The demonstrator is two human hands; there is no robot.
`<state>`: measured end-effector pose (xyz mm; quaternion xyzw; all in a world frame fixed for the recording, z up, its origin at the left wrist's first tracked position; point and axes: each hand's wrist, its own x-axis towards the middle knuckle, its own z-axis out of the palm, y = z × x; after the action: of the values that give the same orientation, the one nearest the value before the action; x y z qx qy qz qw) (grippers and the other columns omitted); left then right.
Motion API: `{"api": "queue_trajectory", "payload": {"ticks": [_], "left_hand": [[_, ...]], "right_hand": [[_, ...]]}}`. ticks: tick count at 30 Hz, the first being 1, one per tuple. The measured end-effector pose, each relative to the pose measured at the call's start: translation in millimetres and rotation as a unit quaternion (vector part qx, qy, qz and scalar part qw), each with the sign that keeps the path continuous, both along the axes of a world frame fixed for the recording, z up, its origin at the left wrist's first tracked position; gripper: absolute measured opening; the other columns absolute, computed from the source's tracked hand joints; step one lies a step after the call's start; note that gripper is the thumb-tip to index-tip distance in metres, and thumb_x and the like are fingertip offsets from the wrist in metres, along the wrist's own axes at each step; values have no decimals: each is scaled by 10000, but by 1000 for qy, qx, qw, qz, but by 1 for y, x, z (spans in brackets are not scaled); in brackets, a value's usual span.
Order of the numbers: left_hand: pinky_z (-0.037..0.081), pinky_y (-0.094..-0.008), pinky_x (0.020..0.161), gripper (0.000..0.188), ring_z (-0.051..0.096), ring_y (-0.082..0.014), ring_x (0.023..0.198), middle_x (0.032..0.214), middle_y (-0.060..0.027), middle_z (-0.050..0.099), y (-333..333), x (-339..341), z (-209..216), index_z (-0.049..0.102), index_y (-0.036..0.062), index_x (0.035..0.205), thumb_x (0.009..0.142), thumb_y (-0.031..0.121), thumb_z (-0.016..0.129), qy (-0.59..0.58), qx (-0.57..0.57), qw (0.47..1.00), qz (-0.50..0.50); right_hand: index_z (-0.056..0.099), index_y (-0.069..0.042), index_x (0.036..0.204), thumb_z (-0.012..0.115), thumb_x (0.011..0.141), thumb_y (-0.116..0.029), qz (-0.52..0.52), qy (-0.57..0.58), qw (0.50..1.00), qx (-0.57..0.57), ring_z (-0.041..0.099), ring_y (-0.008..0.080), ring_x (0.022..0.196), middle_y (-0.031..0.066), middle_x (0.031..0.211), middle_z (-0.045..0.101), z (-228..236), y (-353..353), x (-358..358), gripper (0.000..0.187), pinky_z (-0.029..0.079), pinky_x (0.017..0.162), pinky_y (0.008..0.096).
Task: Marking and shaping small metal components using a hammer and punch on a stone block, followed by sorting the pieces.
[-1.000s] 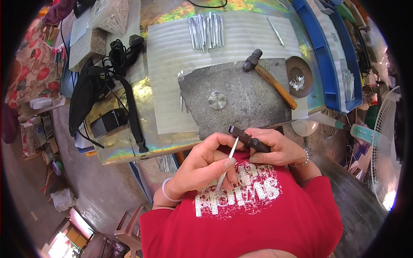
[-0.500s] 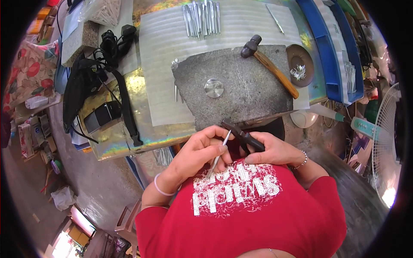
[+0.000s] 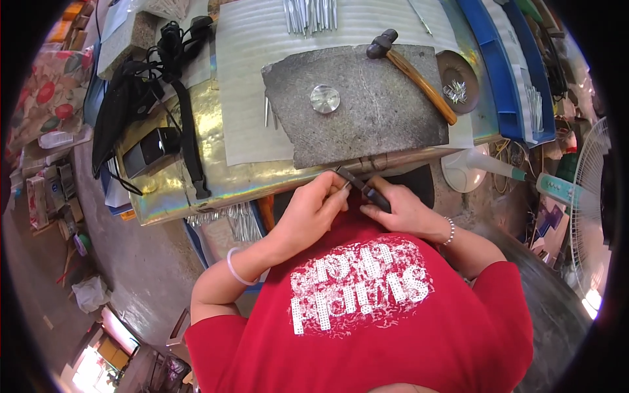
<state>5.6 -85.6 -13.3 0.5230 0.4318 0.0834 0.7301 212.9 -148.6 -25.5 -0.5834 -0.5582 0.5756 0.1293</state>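
Observation:
In front of my chest, by the table's near edge, the two hands are close together. My right hand (image 3: 407, 211) is closed around dark-handled pliers (image 3: 375, 196), whose jaws point toward my left fingers. A thin silvery metal rod (image 3: 346, 186) is pinched in my left hand (image 3: 316, 208), its end beside the pliers' jaws. My fingers hide most of the rod, and I cannot tell whether the jaws touch it. Beyond the hands, a grey stone slab (image 3: 386, 134) lies on the table, bearing a round shiny metal disc (image 3: 325, 99) and a wooden-handled hammer (image 3: 419, 82).
Several metal rods (image 3: 310, 16) lie at the far side. A brown dish (image 3: 452, 62) with small metal pieces sits right of the slab, beside a blue tray (image 3: 501, 85). Black straps (image 3: 134, 105) cover the table's left. A white fan (image 3: 583, 216) stands at the right.
Both hands have drawn closer together and up toward the table edge. The rod, plainly visible before, is now mostly covered by my left fingers. The table appears higher in the picture.

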Motion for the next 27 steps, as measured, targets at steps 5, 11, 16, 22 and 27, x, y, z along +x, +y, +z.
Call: {"api": "queue_trajectory", "payload": {"ticks": [5, 11, 16, 22, 27], "left_hand": [[459, -432, 540, 104, 566, -438, 650, 700, -232, 591, -24, 2, -29, 541, -8, 928, 900, 92, 538, 89, 360, 929, -11], [467, -382, 539, 141, 568, -342, 558, 710, -179, 604, -34, -7, -45, 555, -14, 903, 912, 126, 540, -18, 253, 967, 16], [338, -257, 443, 167, 416, -109, 480, 603, -27, 496, -39, -22, -62, 563, 4, 907, 940, 163, 527, -159, -1, 986, 53], [179, -195, 411, 273, 256, -23, 459, 571, 67, 357, -65, -34, -95, 554, 38, 897, 953, 301, 510, -342, -336, 876, 50], [298, -200, 440, 219, 380, -55, 495, 591, 37, 430, -53, -26, -62, 555, 22, 889, 949, 232, 534, -122, -44, 990, 49]], "right_hand": [[498, -1, 960, 639, 829, -236, -7, -1, 1000, 25, 601, 364, 714, 188, 748, 581, -22, -16, -10, 303, 449, 637, 408], [491, -10, 965, 645, 819, -229, 6, 8, 999, 50, 577, 408, 655, 204, 677, 544, -29, -27, -10, 305, 427, 581, 432], [488, -7, 925, 650, 800, -220, 18, -1, 997, 71, 591, 433, 672, 229, 685, 577, -36, -32, -12, 296, 442, 583, 487], [498, -35, 932, 643, 805, -252, 105, -29, 994, 26, 615, 400, 701, 200, 752, 611, -36, -33, -14, 290, 465, 596, 474], [502, -32, 928, 605, 826, -278, 65, -23, 997, 48, 605, 422, 651, 220, 662, 595, -43, -33, -15, 286, 467, 577, 514]]}}
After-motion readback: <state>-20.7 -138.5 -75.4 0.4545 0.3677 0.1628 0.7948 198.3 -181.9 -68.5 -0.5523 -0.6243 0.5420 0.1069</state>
